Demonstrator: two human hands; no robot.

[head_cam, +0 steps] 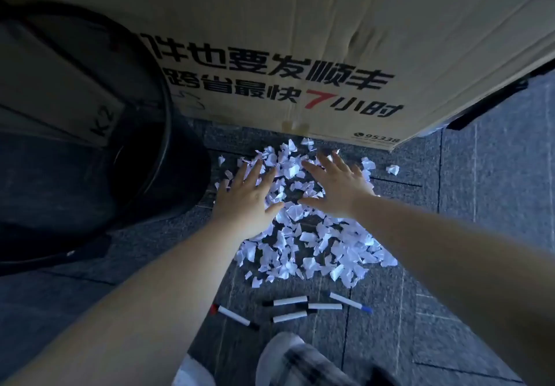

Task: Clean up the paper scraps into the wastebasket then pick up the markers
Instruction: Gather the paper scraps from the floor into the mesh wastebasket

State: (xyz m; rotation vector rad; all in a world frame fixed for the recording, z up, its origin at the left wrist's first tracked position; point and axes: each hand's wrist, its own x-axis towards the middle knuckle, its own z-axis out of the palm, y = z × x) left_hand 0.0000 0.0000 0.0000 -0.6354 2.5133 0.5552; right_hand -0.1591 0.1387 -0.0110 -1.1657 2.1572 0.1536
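Nearest to the camera, a light shoe with a checked trouser leg (pixel 295 358) stands on the dark grey carpet-tile floor (pixel 480 235). Just beyond it lie five white markers (pixel 292 309) close together; one has a red cap, one a blue cap, the others have dark caps. Further on, a wide pile of white torn paper scraps (pixel 318 244) covers the floor. Both bare arms reach over this pile. The left hand (pixel 246 198) lies flat on the scraps at the left edge, its fingers straight and spread, grasping nothing. The right hand (pixel 338 186) is also released, with spread fingers resting on the far part of the pile. To the left stands the round black wastebasket (pixel 162 133), with cardboard pieces inside. Behind the scraps rises a big brown cardboard box (pixel 300 40) with black and red printed characters.
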